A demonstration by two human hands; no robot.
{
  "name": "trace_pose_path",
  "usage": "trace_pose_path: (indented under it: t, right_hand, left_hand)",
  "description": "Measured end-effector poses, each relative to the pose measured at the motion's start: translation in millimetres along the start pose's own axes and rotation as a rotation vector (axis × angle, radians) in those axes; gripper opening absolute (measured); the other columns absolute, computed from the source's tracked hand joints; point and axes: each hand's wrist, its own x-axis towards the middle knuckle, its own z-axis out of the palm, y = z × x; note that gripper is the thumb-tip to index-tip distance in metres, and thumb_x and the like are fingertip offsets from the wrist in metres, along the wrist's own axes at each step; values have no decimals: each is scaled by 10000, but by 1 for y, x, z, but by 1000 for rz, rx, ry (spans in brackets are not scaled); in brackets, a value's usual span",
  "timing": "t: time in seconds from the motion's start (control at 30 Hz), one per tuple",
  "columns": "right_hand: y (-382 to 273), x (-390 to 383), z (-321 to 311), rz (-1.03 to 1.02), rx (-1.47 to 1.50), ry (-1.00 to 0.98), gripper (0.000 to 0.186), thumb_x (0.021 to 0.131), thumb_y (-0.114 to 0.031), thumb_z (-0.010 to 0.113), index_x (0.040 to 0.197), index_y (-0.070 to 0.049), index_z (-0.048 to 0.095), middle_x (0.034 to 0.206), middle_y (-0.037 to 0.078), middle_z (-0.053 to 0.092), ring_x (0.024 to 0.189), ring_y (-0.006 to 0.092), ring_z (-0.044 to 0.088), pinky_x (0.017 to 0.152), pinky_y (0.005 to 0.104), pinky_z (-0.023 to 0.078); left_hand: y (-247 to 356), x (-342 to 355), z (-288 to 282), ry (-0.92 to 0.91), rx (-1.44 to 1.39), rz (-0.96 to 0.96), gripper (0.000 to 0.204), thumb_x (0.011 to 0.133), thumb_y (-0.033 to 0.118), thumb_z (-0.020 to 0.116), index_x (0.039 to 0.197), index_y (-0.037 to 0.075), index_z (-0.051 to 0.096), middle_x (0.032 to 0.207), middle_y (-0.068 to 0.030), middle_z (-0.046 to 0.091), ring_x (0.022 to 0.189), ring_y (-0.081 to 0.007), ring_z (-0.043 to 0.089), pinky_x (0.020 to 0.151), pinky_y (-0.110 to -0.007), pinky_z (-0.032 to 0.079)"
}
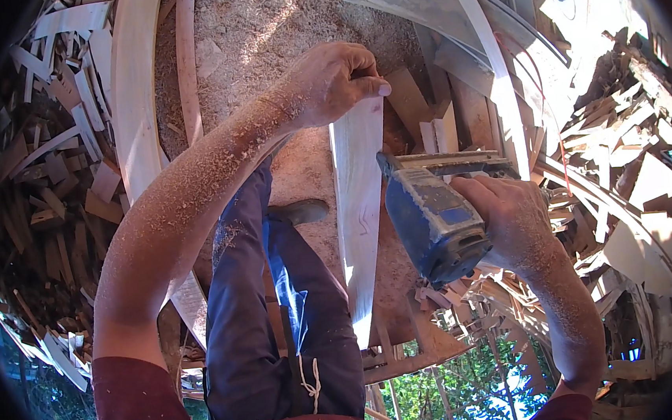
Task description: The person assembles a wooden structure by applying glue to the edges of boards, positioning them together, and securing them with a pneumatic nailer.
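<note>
A pale wooden board (360, 200) stands lengthwise in front of me, a thin pencil-like mark on its face. My left hand (335, 82) is closed over its far end, thumb on the right side. My right hand (506, 214) wraps the handle of a blue, dust-covered electric hand planer (435, 214). The planer is tilted on its side, just right of the board; whether its sole touches the board I cannot tell. Sawdust coats both forearms.
Scrap wood piles lie at the left (56, 169) and right (639, 147). Long curved planks (137, 91) lean on the left, with more planks (415, 6) at the far right. Shavings cover the ground (258, 19). A thin red cord (557, 133) hangs at the right.
</note>
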Motion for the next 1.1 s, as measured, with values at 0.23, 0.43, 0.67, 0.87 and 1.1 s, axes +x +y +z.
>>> trace_pose_path:
  t: [0.23,0.43,0.67,0.87,1.1]
  right_hand:
    - [-5,4,-5,29,2,-35,561,684,-237,872,1169,-116,619,848,68,700,795,241,730,677,387,567]
    - [9,12,-15,11,128,58,720,586,-234,906,1237,-87,636,972,77,729,843,271,729,742,393,577]
    - [9,28,-26,50,191,40,674,588,-249,905,1187,-62,658,978,107,742,862,282,738,779,386,587]
    - [11,29,-29,72,161,-7,698,608,-253,896,1237,-77,648,992,118,746,881,283,739,814,393,578]
    - [5,36,-36,139,154,-98,739,614,-246,893,1283,-80,628,1019,125,746,912,287,737,839,394,573]
  left_hand:
    - [-2,-1,-6,-32,1,-14,322,907,355,737,820,49,686,758,-50,602,705,-141,587,640,-342,466]
    - [-6,-1,-3,-58,-69,-34,297,892,343,751,854,53,695,793,-60,630,762,-156,620,683,-334,489]
    - [-11,-2,-1,50,-86,15,344,832,351,814,842,25,703,748,-107,653,714,-216,642,651,-379,501]
    - [-10,0,-4,13,-134,-57,363,832,363,812,823,17,703,730,-110,661,698,-208,640,651,-380,503]
    - [-5,0,-7,-44,-142,-111,301,892,311,769,801,38,681,752,-54,659,718,-136,635,657,-328,494]
